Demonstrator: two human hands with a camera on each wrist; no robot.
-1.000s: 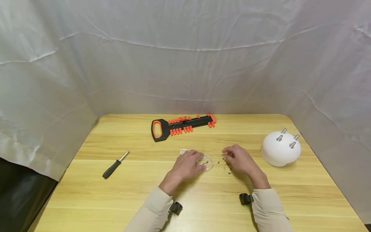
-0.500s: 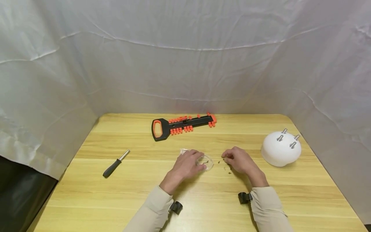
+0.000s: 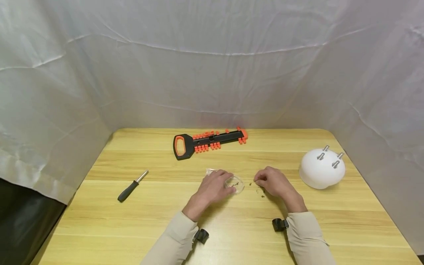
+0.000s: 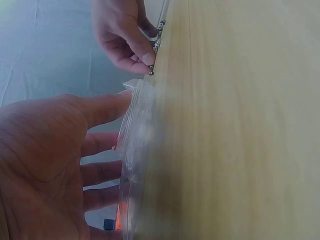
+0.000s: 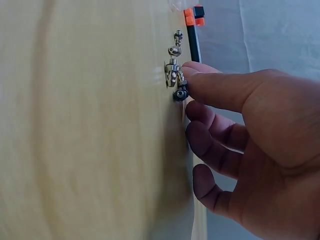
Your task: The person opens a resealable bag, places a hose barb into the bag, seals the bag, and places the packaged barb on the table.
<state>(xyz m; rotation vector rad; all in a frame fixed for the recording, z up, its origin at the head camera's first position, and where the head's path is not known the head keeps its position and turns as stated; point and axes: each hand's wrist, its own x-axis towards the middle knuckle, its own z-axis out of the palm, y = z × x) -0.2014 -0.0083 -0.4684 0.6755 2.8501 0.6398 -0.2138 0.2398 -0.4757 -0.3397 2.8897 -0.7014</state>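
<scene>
Where the small metal parts lie: beside the right hand, at least four loose; more in the bag, count unclear
Left hand: fingers spread, touching that one clear bag between the hands
Right hand: thumb and forefinger at the parts; can't tell whether one's gripped
Left of the left hand: one screwdriver
Ahead of it: one black-and-orange piece
Right of the right hand: one white dome, four metal pegs

Head view: high, facing forward and down across the pale wood-grain tabletop, farthest off. Wrist views: close, low along that surface, rolled sideways. Both share the bare right hand and small shiny metal pieces.
</scene>
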